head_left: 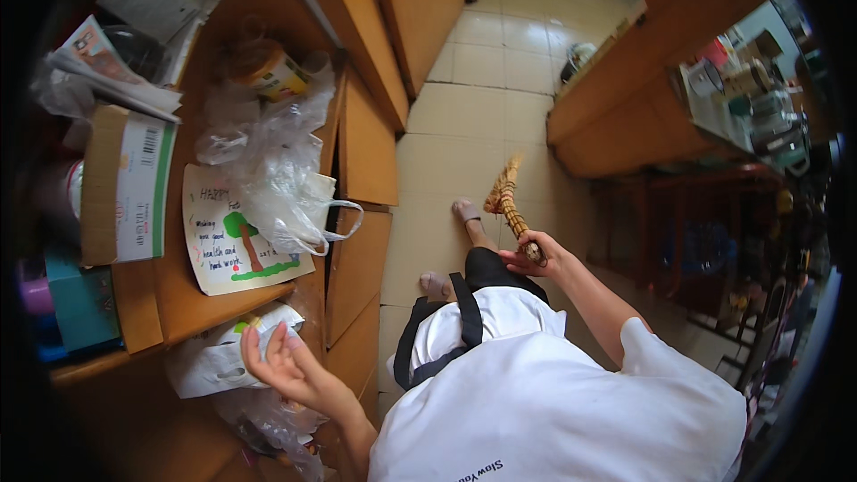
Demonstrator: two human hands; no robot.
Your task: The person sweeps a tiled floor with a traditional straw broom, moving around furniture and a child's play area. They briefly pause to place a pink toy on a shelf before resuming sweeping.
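Note:
A straw hand broom [507, 203], its bound handle toward me and its bristles pointing away, is gripped in my right hand [540, 259] above the tiled floor. My left hand [284, 364] is raised at the left with its fingers spread and nothing in it. Right beside those fingers hang white plastic bags [210, 361] below the shelf edge; whether the fingertips touch them I cannot tell. Above that hand, a hand-drawn card [237, 245] with a green tree lies on the wooden shelf, partly covered by a clear plastic bag [277, 170].
A cardboard box [129, 187] and a teal box [80, 303] stand on the shelf at the far left. Wooden cabinet doors [361, 143] line the left side of the tiled floor [446, 170]. On the right is a wooden cabinet [625, 116] with glassware [777, 129] on it.

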